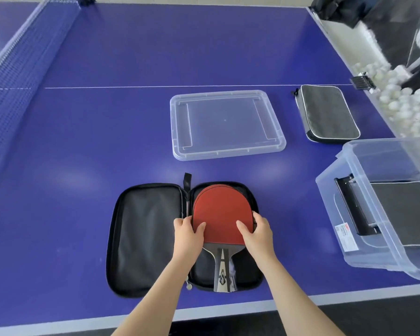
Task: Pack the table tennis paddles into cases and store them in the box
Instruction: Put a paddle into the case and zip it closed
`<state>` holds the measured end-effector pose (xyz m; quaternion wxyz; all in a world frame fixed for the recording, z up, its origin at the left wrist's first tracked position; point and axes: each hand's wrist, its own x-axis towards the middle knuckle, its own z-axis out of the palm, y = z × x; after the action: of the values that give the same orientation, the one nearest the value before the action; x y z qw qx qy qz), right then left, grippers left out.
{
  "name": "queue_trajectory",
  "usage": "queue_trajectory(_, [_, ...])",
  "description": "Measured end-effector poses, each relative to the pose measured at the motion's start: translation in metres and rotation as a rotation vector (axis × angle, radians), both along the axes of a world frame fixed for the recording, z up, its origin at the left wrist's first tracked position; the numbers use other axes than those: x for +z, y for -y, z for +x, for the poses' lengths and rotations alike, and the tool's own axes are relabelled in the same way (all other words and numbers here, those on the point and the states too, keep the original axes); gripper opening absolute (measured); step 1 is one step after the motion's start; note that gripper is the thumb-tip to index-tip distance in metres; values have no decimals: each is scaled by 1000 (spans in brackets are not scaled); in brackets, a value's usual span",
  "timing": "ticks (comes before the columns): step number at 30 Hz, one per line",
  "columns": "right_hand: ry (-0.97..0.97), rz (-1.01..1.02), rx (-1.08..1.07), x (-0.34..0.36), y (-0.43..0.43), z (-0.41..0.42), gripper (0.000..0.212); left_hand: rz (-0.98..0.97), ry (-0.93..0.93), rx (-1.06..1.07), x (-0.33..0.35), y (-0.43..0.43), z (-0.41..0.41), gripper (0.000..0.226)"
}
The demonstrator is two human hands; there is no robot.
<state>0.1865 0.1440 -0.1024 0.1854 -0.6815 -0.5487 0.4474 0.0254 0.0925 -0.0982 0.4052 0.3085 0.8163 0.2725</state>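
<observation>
Near centre of the tabletop (107,132), the soft case (143,238) lies unzipped, floppy. Left hand (188,235) and right hand (257,232) press fingers flat along the red paddle (220,217) edges in its right half (stiff, light, grippy rubber; best held by blade rim or handle). Box (344,209) waits far right.

Bright, even light falls from overhead; soft pale glare patches sit on the blue table (107,132) ahead of me. Shadows are faint. The wide lens bends the edges, and the right side blurs.
</observation>
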Motion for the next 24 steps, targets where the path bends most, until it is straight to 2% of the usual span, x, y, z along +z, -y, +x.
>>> queue_trajectory(6, [120,57,48,-8,-3,0,49,15,-123,-48,0,1,5,41])
queue_trajectory(9, [114,69,44,-12,-3,0,48,43,-168,-45,0,4,7,43])
queue_trajectory(14, [82,88,15,-9,-9,-6,51,84,-135,6,5,1,7,49])
queue_trajectory(20, [129,54,45,-10,-25,-10,47,26,-125,-3,6,-5,6,40])
queue_trajectory(24, [117,26,49,-10,-23,-9,52,40,-120,-12,6,-1,7,45])
